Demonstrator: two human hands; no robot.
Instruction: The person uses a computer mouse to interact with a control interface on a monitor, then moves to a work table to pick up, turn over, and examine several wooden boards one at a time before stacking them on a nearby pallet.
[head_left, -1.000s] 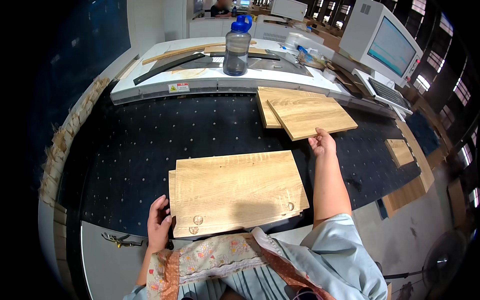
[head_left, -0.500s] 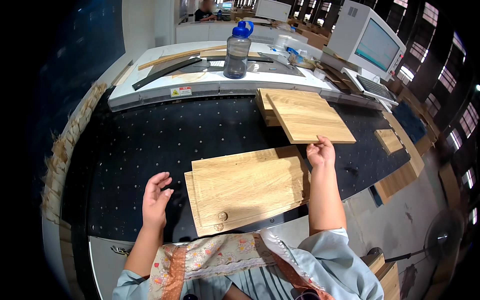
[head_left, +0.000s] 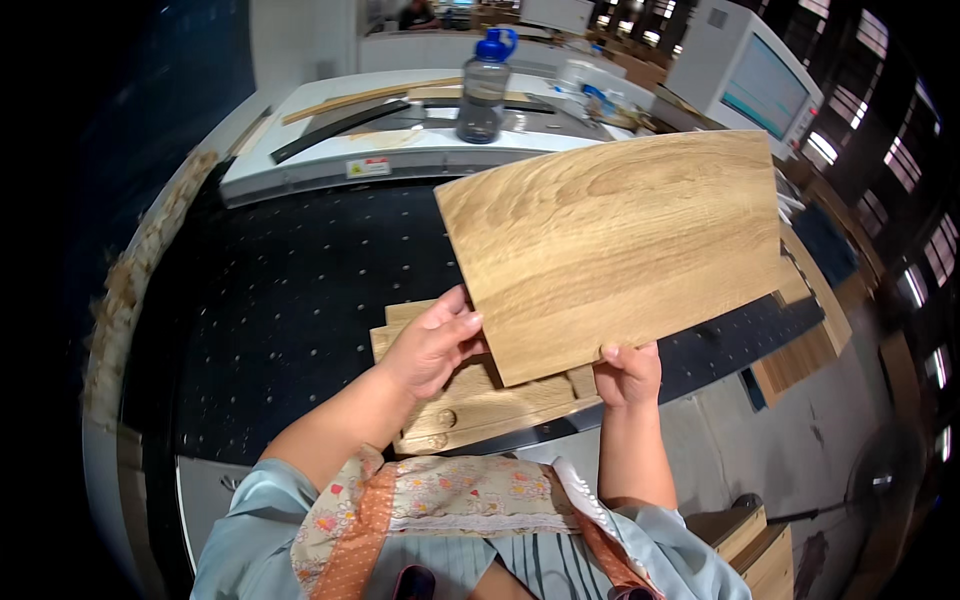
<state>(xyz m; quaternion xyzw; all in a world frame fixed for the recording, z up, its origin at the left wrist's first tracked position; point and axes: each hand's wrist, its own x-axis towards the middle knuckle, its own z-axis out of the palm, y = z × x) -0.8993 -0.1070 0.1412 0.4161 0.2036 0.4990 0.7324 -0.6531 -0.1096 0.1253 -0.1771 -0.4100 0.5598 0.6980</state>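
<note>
I look down through the head camera at a pale wood-grain board [head_left: 620, 255], held up by two bare hands above a black work table [head_left: 290, 290] dotted with small light studs. The board is in the right half of my view, its broad face tilted toward me and its right end higher than its left. The left hand [head_left: 432, 345] grips the left edge near the lower corner, with its thumb showing at the edge and the other fingers partly behind the wood. The right hand [head_left: 628, 375] is closed on the lower edge, thumb laid over the face (I cannot see its remaining fingers clearly from here). Beneath the raised board, and partly hidden by it and by the left hand, loosely stacked boards [head_left: 480, 410] lie on the table close to the person's body; round recesses [head_left: 446, 418] mark their near left corner. A floral apron [head_left: 460, 490] with orange trim covers the person's front. Beyond the table's far side, a white surface [head_left: 300, 100] carries a clear grey bottle [head_left: 484, 100] with a blue lid, standing upright, and a black strip [head_left: 340, 132] lying at a slant to its left. At the upper right I see a pale boxy monitor [head_left: 765, 90], its screen lit.
</note>
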